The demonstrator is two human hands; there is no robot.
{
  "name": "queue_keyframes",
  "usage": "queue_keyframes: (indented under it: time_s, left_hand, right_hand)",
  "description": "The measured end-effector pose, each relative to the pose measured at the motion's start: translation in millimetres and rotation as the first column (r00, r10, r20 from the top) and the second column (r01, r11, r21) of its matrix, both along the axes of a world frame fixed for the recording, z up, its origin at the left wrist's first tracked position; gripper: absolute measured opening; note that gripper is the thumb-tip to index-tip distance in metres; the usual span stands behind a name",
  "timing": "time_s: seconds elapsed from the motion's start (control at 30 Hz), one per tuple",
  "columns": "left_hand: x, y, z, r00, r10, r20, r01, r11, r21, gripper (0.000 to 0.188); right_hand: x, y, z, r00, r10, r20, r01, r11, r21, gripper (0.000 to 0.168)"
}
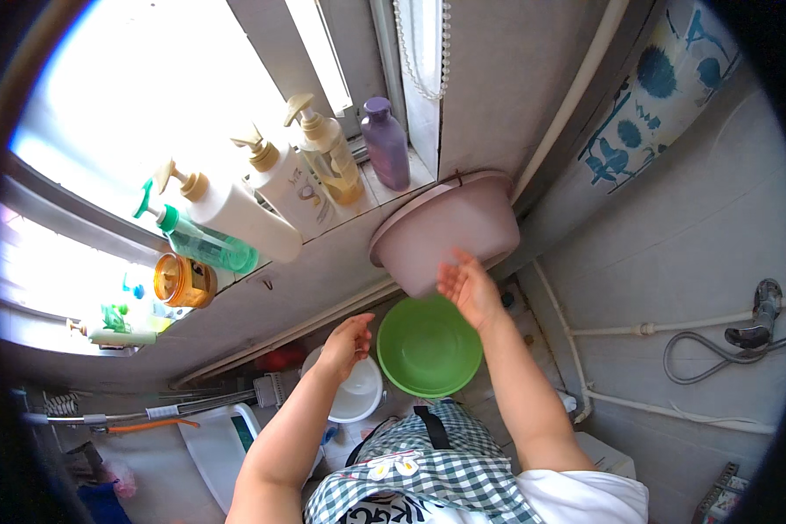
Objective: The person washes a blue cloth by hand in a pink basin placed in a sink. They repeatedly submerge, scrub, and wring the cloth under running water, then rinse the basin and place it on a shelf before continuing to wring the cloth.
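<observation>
My left hand (348, 345) is raised with its fingers loosely curled, holding nothing, above a white bucket (357, 393). To its right a green plastic basin (430, 347) stands on the floor. My right hand (468, 288) is empty, its fingers spread and slightly blurred, over the upper right edge of the green basin. Just beyond that hand a pink plastic basin (445, 229) hangs on its side against the wall below the window ledge. Whether the fingers touch it I cannot tell.
Pump bottles (331, 157), a purple bottle (386, 144) and an orange jar (185, 280) line the window ledge. A shower head (756, 321) with its hose is at the right wall, beside white pipes (688, 325). A patterned curtain (655, 98) hangs at upper right.
</observation>
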State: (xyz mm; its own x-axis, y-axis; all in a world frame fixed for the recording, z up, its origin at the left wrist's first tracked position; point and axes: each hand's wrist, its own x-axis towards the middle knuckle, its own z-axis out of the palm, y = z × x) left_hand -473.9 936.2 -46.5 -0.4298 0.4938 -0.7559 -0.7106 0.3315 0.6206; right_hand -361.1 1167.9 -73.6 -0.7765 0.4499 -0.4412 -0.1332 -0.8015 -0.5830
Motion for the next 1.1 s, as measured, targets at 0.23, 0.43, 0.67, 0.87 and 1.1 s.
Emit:
queue_keyframes:
  time_s: [0.23,0.43,0.67,0.87,1.1]
  left_hand:
    - [13,-43,0,0.985,0.16,0.069,-0.163,0.986,0.032,0.027]
    - [28,-80,5,0.962,0.264,0.072,-0.269,0.961,0.07,0.027]
    - [66,-154,-10,0.882,0.456,0.118,-0.468,0.878,0.104,0.026]
    - [114,-250,-22,0.71,0.69,0.137,-0.703,0.703,0.106,0.025]
    - [185,-380,-38,0.411,0.887,0.211,-0.908,0.42,0.003,0.021]
  right_hand:
    - [21,-80,-16,0.916,0.367,0.163,-0.361,0.93,-0.065,0.028]
    - [9,-122,-8,0.837,0.519,0.174,-0.517,0.854,-0.06,0.026]
    - [7,-192,-13,0.662,0.718,0.215,-0.719,0.689,-0.09,0.025]
    - [13,-275,-12,0.428,0.855,0.292,-0.878,0.47,-0.09,0.024]
    - [26,-390,11,0.254,0.902,0.348,-0.963,0.269,0.006,0.026]
